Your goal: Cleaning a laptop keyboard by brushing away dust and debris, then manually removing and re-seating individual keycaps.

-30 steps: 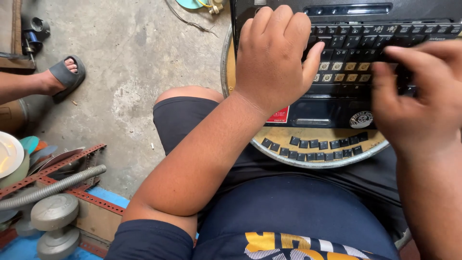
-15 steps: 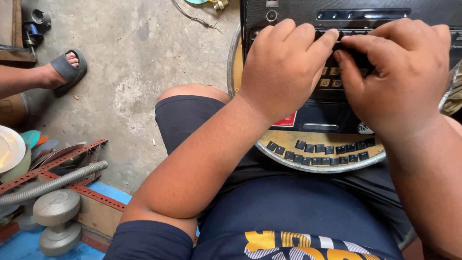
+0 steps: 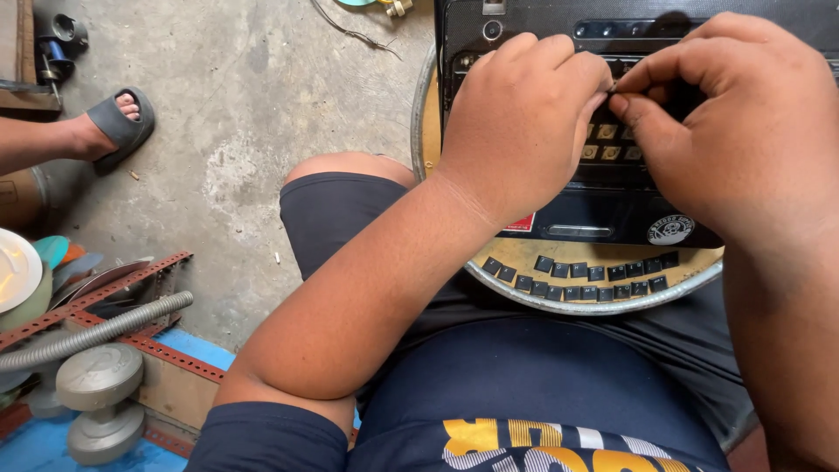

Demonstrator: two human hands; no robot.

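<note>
The right hand (image 3: 743, 131) is curling over the upper rows of a black laptop keyboard (image 3: 612, 188), its thumb and forefinger pinching together on something tiny at the keybed, too small to identify. The left hand (image 3: 520, 122) is lying just beside it with fingers bunched, their tips meeting the right thumb at the same spot, so both hands are equally close to the work point. That point is sitting directly under the fingertips, near the keyboard's top edge, and the keyboard's long axis is running left to right across the lap. The laptop is resting on a round metal tray (image 3: 603, 301), where loose black keycaps (image 3: 581, 275) are lying in two rows nearer the body. A sandalled foot (image 3: 118, 127) is standing well apart on the concrete floor (image 3: 236, 105).
</note>
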